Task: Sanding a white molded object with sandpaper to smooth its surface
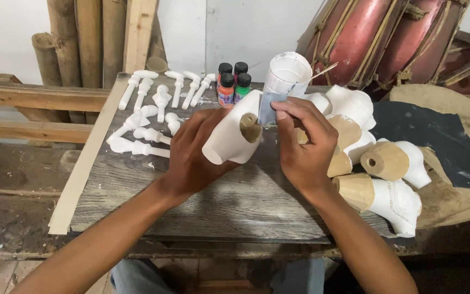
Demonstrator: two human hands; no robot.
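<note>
My left hand (194,155) grips a white-painted wooden torso piece (234,136) with a bare wood neck end, held over the grey board. My right hand (300,144) pinches a small grey-blue piece of sandpaper (266,108) against the top of that piece, beside its bare wood end. Both forearms reach in from the bottom of the view.
Several white carved limb pieces (153,109) lie on the grey wooden board (218,201) at the left. Small paint bottles (233,84) and a white plastic cup (285,73) stand behind. More white and bare wood torso pieces (384,169) pile at the right. Bamboo poles and drums stand at the back.
</note>
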